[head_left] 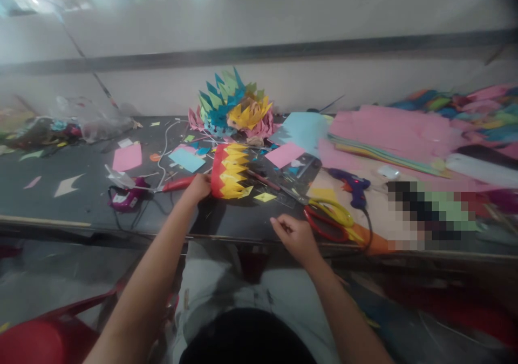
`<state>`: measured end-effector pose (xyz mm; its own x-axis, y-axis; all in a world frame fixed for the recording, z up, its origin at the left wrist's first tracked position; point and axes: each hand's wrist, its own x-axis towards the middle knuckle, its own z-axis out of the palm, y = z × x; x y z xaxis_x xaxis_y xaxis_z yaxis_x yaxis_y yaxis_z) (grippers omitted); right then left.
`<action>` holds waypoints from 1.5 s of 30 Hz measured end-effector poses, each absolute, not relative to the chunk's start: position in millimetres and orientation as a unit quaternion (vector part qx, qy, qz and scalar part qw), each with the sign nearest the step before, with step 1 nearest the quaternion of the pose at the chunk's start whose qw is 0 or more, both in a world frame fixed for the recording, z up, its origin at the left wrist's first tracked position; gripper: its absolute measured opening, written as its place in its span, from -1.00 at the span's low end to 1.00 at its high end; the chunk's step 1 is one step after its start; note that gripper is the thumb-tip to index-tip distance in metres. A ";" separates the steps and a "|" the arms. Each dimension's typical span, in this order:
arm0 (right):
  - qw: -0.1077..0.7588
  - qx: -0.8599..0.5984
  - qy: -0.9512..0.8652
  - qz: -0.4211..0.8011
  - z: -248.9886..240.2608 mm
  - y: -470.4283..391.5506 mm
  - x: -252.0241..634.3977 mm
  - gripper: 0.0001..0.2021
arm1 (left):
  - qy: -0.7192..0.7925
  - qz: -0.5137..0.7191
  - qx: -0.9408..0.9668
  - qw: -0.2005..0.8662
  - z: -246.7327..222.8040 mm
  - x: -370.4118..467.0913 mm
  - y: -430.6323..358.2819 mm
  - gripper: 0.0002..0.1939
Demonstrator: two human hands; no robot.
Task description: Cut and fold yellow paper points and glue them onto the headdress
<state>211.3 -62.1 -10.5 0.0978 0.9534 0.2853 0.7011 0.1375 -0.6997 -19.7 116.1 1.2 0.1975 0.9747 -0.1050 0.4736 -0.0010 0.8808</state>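
Observation:
My left hand [200, 187] grips the red lower band of a paper crown [230, 170], which lies tipped sideways with rows of yellow folded points facing right. Its fingertips are partly hidden by the crown. To the right, just above the table's front edge, my right hand [294, 235] is loosely closed, fingers curled, with nothing visible in it. Close beside it lie scissors [326, 218] with red and yellow handles, blades pointing toward the crown. A folded yellow paper piece [265, 197] lies between the hands. Behind my left hand is a red handle-like object [178, 184].
Blue and purple glue guns [356, 184] [128, 197] lie right and left. Finished-looking spiky paper shapes [230, 107] stand at the back. Pink sheets [396, 132] are stacked right; a plastic bag [99, 121] lies left. A red stool [40, 339] is below left.

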 end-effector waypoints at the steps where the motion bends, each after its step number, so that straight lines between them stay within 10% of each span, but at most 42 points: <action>1: 0.380 -0.636 -0.651 0.167 -11.1 -62.0 211.4 -0.63 | 0.562 0.292 0.645 0.428 0.8 -20.0 116.6 -0.77; 17: 0.369 -0.639 -0.654 0.165 -11.4 -62.7 212.5 -0.61 | 0.571 0.289 0.638 0.427 3.6 -19.4 114.6 -0.79; 25: 0.074 -0.728 -0.674 0.103 16.3 -36.8 187.9 -0.67 | 0.566 0.294 0.638 0.431 7.0 -17.4 112.7 -0.79; 45: 0.030 -0.719 -0.687 0.096 10.1 -20.7 165.8 -0.67 | 0.563 0.283 0.655 0.418 -0.4 -22.0 117.2 -0.77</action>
